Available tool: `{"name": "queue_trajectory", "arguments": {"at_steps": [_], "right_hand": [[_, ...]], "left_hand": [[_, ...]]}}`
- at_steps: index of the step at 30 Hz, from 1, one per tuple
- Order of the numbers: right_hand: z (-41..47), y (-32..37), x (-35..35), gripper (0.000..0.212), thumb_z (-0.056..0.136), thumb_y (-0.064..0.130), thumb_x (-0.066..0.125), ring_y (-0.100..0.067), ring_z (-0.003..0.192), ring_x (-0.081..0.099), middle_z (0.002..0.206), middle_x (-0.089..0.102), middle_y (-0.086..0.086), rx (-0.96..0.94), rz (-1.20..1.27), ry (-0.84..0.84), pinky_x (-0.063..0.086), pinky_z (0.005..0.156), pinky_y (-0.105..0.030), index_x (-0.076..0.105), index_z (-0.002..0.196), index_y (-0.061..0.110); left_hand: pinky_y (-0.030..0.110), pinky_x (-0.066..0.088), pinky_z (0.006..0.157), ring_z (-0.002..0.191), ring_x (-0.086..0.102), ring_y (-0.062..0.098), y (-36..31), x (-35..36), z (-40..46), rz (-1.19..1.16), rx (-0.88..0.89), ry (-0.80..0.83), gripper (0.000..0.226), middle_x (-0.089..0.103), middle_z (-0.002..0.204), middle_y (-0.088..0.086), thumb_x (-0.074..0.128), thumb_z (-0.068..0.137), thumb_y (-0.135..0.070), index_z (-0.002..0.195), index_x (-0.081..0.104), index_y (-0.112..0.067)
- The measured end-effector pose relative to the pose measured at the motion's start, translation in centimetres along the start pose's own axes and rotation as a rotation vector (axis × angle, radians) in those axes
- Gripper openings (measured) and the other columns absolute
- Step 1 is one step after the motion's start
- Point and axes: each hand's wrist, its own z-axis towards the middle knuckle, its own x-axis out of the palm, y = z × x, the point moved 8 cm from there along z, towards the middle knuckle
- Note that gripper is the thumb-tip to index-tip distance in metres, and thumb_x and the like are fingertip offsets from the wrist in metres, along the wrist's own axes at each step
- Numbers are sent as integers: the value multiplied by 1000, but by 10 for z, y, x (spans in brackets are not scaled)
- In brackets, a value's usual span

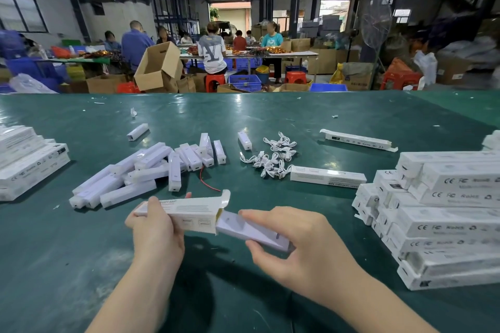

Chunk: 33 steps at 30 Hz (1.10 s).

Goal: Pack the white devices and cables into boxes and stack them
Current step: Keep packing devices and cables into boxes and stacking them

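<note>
The left hand (154, 227) grips a box (186, 215) (flap open) at lower centre. The right hand (295, 240) pinches a device (251, 231) half inside it

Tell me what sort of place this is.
Probably a factory packing floor or warehouse workshop. A stack of packed white boxes sits on the green table, loose white devices wait in a heap, and people work at tables among cardboard cartons behind.

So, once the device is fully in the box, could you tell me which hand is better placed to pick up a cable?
Right, probably. The right hand pinches only the device, while the left hand grips the box; the cables lie right of centre.
</note>
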Motion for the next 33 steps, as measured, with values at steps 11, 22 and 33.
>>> {"name": "queue_trajectory", "arguments": {"at_steps": [11, 22, 33], "right_hand": [[-1, -27, 10, 25, 80, 26, 69, -9, 78, 65, 86, 71, 19, 319, 345, 126, 53, 76, -25, 70, 101, 40], [-5, -57, 20, 43, 79, 14, 65, -2, 54, 52, 102, 55, 4, 609, 725, -129, 42, 52, -16, 45, 108, 40], [-6, -71, -32, 9, 97, 14, 54, -15, 68, 66, 88, 72, -3, 403, 721, -571, 54, 65, -23, 56, 104, 20]], "left_hand": [[16, 50, 41, 45, 63, 1, -6, 6, -10, 162, 6, 85, 15, 56, 89, -6, 41, 103, -26, 116, 34, -25], [34, 58, 57, 86, 57, 20, 14, 40, -25, 179, -14, 367, 12, 50, 102, 7, 48, 99, -25, 100, 37, -21], [19, 51, 55, 58, 59, 13, 36, 45, -49, 661, -42, 663, 47, 60, 74, 6, 66, 76, -49, 88, 56, -5]]}}
